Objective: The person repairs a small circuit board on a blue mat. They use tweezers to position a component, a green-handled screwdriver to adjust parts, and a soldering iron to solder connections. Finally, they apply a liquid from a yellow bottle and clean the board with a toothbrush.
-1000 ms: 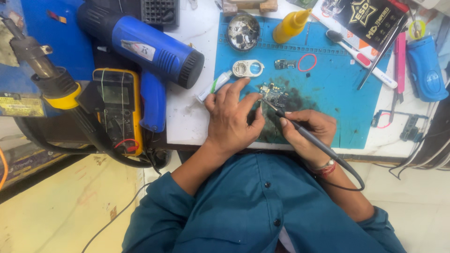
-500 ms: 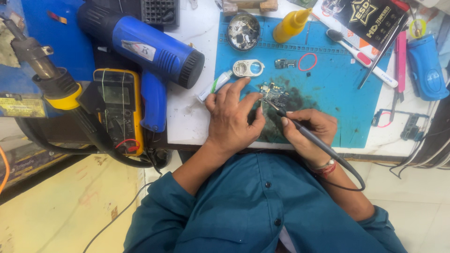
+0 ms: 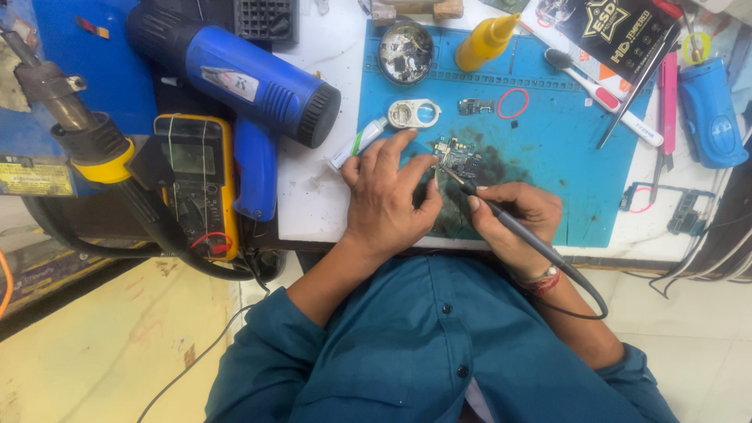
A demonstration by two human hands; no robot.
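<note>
You sit at a white workbench (image 3: 313, 204) above a pale yellow floor (image 3: 94, 352), a blue silicone repair mat (image 3: 564, 157) spread before you and a bulky blue heat gun (image 3: 243, 82) lying to your left. Your left hand (image 3: 388, 200), fingers curled, pins the small green circuit board (image 3: 457, 155) to the mat; your right hand (image 3: 513, 223) grips a slim grey corded soldering pen (image 3: 509, 227), tip touching the board.

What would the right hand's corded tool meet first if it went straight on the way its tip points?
The right hand aims its soldering iron up and left. Its tip already seems to reach the small circuit board on the blue mat, beside the left hand; contact is unclear.
</note>
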